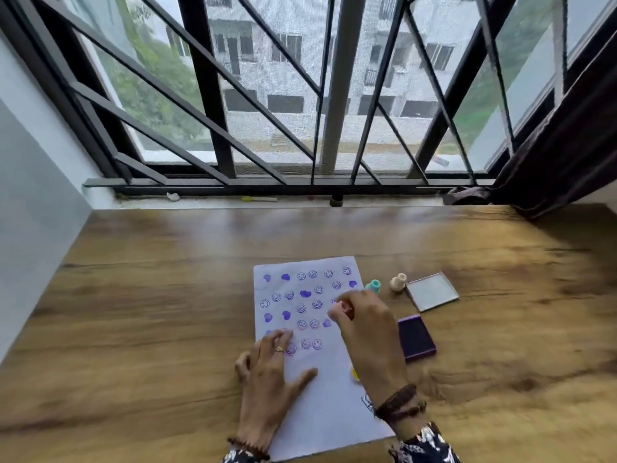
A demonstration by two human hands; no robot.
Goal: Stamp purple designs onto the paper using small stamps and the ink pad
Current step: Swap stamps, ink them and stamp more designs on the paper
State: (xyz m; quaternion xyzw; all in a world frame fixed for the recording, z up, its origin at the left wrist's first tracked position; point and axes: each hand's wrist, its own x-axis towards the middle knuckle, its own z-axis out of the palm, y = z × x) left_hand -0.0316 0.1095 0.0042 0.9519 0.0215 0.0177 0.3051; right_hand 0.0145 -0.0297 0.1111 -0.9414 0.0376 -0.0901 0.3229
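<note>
We see the left hand [267, 372] lying flat, fingers spread and holding nothing, pressing down the near-left part of the white sheet of paper [320, 389] on the brown wood-grain table [150, 295]. Its fingertips [282, 335] cover the lowest row of purple smiley and heart prints [300, 309]. The right hand [364, 332] hovers over the paper's right edge, fingertips [339, 310] pinched shut around a small pinkish stamp [345, 307]; motion blur hides whether it touches the sheet. Just right of those fingers sits the purple square ink pad [416, 339], open. Beyond the knuckles stand a small teal stamp [374, 285] and a cream-coloured stamp [398, 282], beside the ink pad's clear square lid [432, 291].
</note>
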